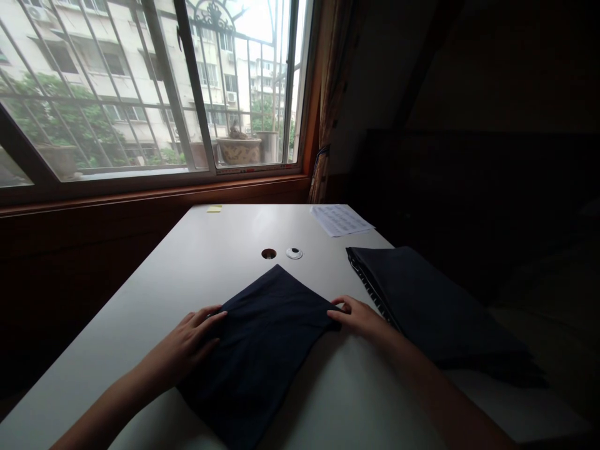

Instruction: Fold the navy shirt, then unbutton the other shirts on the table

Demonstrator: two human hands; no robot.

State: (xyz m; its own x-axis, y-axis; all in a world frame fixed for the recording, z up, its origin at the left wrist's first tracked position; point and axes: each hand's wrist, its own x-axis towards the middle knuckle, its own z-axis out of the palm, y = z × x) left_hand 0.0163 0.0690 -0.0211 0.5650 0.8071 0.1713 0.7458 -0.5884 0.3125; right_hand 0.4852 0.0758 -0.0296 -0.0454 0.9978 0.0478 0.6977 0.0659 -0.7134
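Note:
A dark navy piece of cloth (262, 344) lies at an angle on the white table, one corner pointing away from me and its near end hanging low at the bottom of the view. At its left edge, my left hand (194, 340) grips the fabric with the fingertips on top. My right hand (354, 317) pinches the right corner between thumb and fingers, and that side is slightly raised.
On the right of the white table (154, 300) lies a stack of folded dark cloth (435, 306). Farther back are printed papers (340, 220), a yellow note (214, 209), a cable hole (269, 254) and its round cover (294, 253). A barred window (140, 94) stands behind.

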